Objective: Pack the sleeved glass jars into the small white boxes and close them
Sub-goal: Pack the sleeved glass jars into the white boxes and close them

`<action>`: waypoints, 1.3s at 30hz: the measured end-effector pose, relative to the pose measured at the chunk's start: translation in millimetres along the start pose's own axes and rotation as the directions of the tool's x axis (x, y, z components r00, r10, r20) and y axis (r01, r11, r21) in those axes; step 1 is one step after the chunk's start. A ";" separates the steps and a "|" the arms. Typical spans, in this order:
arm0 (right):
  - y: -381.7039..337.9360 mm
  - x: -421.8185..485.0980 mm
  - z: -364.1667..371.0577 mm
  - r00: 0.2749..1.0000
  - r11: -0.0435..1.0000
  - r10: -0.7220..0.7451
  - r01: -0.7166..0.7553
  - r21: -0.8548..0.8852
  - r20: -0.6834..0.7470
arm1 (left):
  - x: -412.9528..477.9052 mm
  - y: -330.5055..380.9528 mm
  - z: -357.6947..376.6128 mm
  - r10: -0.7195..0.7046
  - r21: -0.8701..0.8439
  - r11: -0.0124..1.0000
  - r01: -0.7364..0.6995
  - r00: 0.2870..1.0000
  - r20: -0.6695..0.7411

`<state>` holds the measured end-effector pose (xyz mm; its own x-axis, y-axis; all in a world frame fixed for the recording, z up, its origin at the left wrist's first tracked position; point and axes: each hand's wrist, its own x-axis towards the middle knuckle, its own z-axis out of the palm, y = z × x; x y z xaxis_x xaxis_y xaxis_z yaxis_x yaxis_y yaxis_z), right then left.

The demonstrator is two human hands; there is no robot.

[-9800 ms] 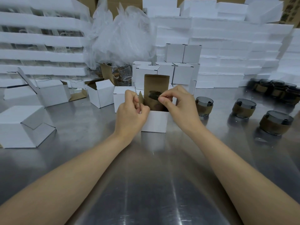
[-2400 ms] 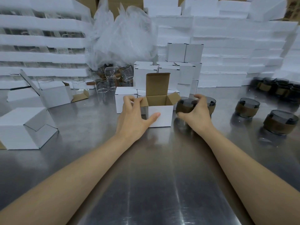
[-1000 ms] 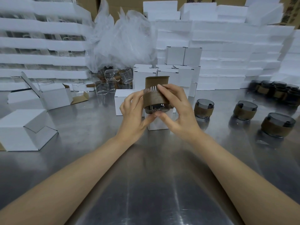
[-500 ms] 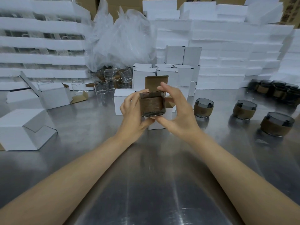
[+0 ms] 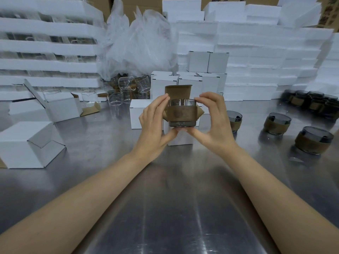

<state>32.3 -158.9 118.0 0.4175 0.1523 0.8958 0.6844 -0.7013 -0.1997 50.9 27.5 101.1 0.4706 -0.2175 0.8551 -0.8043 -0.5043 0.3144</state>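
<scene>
Glass jar [image 5: 182,113]: brown-sleeved and upright at frame centre, held just above the box mouth and not yet inside.
Left hand [image 5: 154,123]: fingers [image 5: 161,101] curled on the jar's left side, thumb beneath, grasping it.
Right hand [image 5: 214,123]: mirrors it, grasping the right side; the two-sided hold likely levels the jar for lowering.
Open box [image 5: 180,138]: white, on the steel desk [image 5: 165,208]; lid flap [image 5: 178,91] stands behind and side flaps [image 5: 200,111] are spread, so the mouth is free.
Waiting jars [image 5: 277,123]: right of frame, within reach.
</scene>
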 end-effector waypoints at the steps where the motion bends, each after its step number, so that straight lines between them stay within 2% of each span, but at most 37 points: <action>1: 1.6 -0.3 -0.5 1.000 1.000 0.013 -0.012 -0.012 0.011 | -0.3 -0.1 -0.1 0.004 -0.008 1.000 -0.004 1.000 0.001; 8: 6.0 -5.7 1.4 0.987 0.992 0.114 -0.107 -0.069 0.112 | -2.3 -6.5 4.0 -0.027 -0.015 1.000 0.027 0.998 0.050; 13: 2.2 -4.8 0.1 0.988 0.995 0.095 -0.091 -0.037 0.121 | -2.3 -6.2 4.2 -0.002 -0.003 1.000 0.002 0.999 0.033; 18: -3.5 -2.7 -0.3 0.995 1.000 0.026 -0.025 -0.006 0.100 | -1.7 -0.2 2.7 0.135 0.072 0.988 -0.136 0.991 0.011; 23: -8.7 -3.6 2.7 0.982 0.982 0.155 -0.165 0.089 0.104 | -1.7 7.3 3.7 0.255 0.052 0.966 -0.252 0.964 -0.069; 26: -10.1 -5.2 6.6 0.967 0.953 0.229 -0.247 0.178 0.114 | -1.4 6.5 2.3 0.147 -0.048 0.987 -0.151 0.986 -0.074; 29: -9.9 -6.9 9.7 0.951 0.929 0.271 -0.299 0.220 0.146 | -1.0 3.0 -0.5 0.029 -0.078 0.996 -0.031 0.999 -0.029; 39: -16.4 -4.9 5.7 0.952 0.949 0.255 -0.280 0.143 0.166 | -0.6 4.2 1.2 0.026 -0.062 0.998 -0.028 0.999 -0.034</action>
<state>22.5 -144.2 114.7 0.6718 0.0817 0.7362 0.6185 -0.6089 -0.4968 47.7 24.5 101.4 0.4364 -0.2017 0.8768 -0.8382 -0.4452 0.3148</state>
